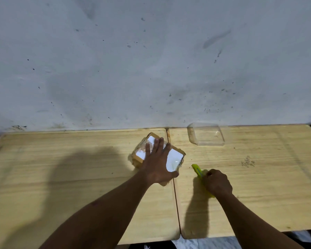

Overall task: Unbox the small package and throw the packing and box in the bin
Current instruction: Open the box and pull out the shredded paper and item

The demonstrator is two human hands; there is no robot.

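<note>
My left hand (pixel 157 163) lies flat, fingers spread wide, on the taped cardboard package (pixel 174 155), which sits on the wooden table (pixel 61 177) near the wall. My right hand (pixel 216 182) is closed around a yellow box cutter (pixel 197 170), just beside the package.

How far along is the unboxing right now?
Early on. Nothing looks done: the small package lies taped shut on the wooden table. In hand: the left hand rests flat on top of it while the right hand grips a yellow utility knife beside it. Left: cutting it open, emptying it, and binning box and packing. No bin is in view.
</note>
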